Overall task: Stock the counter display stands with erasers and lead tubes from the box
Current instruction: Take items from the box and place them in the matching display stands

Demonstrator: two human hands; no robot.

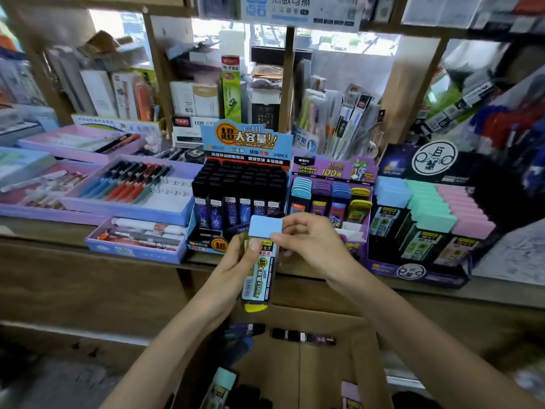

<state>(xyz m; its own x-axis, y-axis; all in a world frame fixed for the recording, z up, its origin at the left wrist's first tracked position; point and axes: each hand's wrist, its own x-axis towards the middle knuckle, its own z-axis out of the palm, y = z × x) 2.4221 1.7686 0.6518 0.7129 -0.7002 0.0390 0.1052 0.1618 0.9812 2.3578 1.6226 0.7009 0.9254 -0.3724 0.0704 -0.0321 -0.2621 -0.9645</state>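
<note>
My left hand grips a lead tube with a blue top, printed label and yellow bottom end, held upright in front of the counter. My right hand pinches the tube's blue top from the right. Behind stand three displays: a blue stand full of black lead tubes, a purple stand with coloured-cap tubes, and a dark stand holding blue, green and pink-topped tubes. Below, the cardboard box holds several loose tubes, among them a green-topped tube.
Purple trays of pens lie on the wooden counter to the left. Shelves behind hold packaged stationery. A blurred rack of blue and red pens stands at the far right.
</note>
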